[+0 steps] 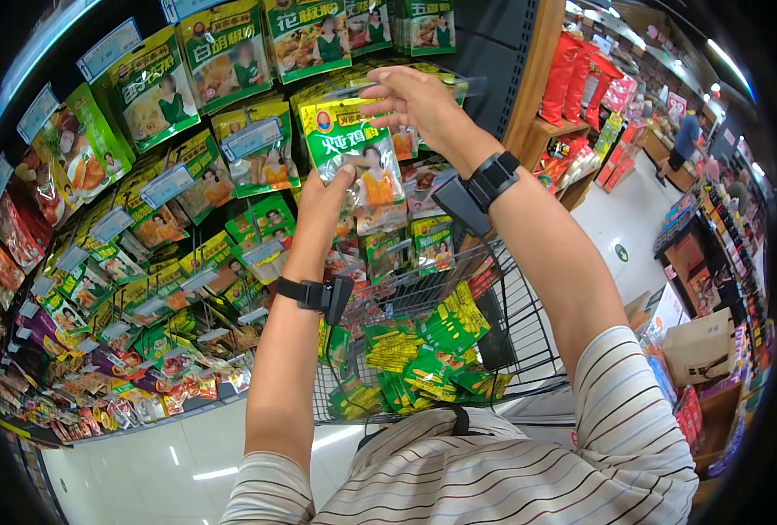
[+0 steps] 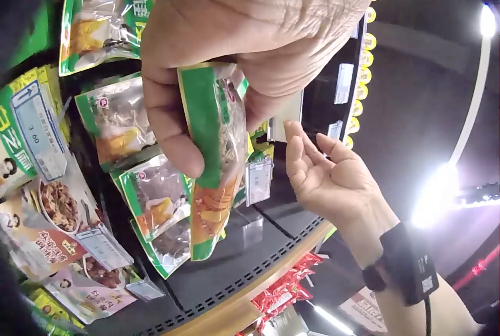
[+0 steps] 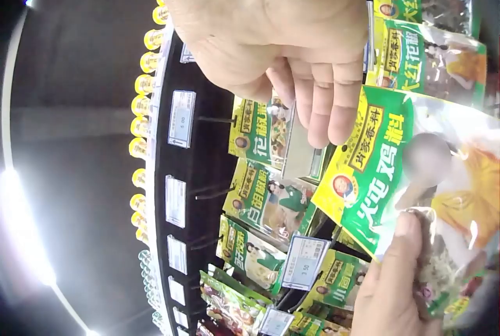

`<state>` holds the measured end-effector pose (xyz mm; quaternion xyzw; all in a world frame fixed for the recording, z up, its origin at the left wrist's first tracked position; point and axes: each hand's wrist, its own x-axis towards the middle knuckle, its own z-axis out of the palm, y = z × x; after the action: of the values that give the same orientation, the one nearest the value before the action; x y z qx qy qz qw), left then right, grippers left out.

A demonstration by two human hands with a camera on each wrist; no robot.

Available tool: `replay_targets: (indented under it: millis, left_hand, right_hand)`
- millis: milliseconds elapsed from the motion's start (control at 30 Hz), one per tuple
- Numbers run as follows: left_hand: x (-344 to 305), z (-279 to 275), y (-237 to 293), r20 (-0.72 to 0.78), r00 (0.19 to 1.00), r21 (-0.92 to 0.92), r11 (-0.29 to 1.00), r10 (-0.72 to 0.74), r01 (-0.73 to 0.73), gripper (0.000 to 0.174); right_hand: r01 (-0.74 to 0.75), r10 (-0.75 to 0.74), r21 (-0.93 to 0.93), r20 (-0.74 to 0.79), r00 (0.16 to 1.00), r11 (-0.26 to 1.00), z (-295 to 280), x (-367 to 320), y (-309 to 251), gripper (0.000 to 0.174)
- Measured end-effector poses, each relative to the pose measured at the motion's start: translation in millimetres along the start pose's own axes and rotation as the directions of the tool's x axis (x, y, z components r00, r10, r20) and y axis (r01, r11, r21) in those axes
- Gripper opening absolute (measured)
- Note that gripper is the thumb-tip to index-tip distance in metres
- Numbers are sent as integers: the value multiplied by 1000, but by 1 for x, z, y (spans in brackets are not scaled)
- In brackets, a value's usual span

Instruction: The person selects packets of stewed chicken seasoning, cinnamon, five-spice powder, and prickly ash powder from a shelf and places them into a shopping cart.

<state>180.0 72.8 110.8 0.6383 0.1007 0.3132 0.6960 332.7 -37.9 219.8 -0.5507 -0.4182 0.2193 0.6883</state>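
Note:
My left hand [image 1: 325, 197] grips a green and yellow seasoning packet [image 1: 375, 188] by its lower left side, thumb on the front. The packet has a clear window and Chinese lettering; in the left wrist view the packet [image 2: 212, 133] appears edge-on between thumb and fingers. Just above its top edge is my right hand [image 1: 419, 109], fingers extended and slightly bent. In the right wrist view these fingers [image 3: 320, 110] hang right beside a clear price-tag holder [image 3: 301, 149] on the rack. More seasoning packets [image 1: 318, 39] hang on hooks behind both hands.
A wire shopping cart [image 1: 528, 337] stands below my arms, with a pile of green and yellow packets [image 1: 432, 350] inside. Price tags [image 1: 253, 137] stick out from the hooks. A wooden shelf end [image 1: 528, 79] borders the rack, with red bags [image 1: 563, 79] beyond it. Someone in blue [image 1: 686, 136] is farther down the aisle.

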Motion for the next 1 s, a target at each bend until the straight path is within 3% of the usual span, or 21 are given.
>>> replay_targets:
  millis: [333, 467, 567, 667, 767, 867, 1000]
  left_hand:
    - [41, -8, -37, -26, 999, 120, 993, 19, -16, 28]
    - [31, -2, -21, 55, 998, 80, 997, 14, -19, 27]
    - [23, 6, -4, 28, 999, 67, 997, -42, 40, 30]
    - [47, -5, -27, 32, 998, 101, 993, 55, -58, 31]
    - [61, -7, -34, -89, 995, 158, 986, -39, 53, 31]
    - [94, -25, -74, -177, 980, 149, 987, 88, -61, 32]
    - [118, -49, -96, -147, 970, 419, 900, 195, -117, 38]
  right_hand:
    - [-19, 19, -12, 17, 1000, 1000, -1, -3, -1, 41]
    - [-3, 3, 1, 20, 1000, 1000, -2, -6, 1, 42]
    - [-13, 12, 17, 30, 999, 1000, -4, -6, 4, 43]
    - [-27, 25, 45, 42, 999, 999, -5, -7, 10, 44]
    - [-38, 35, 56, 49, 998, 998, -7, -11, 17, 44]
    - [-71, 67, 78, 48, 997, 994, -4, -26, 20, 44]
    - [-113, 108, 99, 53, 993, 989, -10, -46, 33, 45]
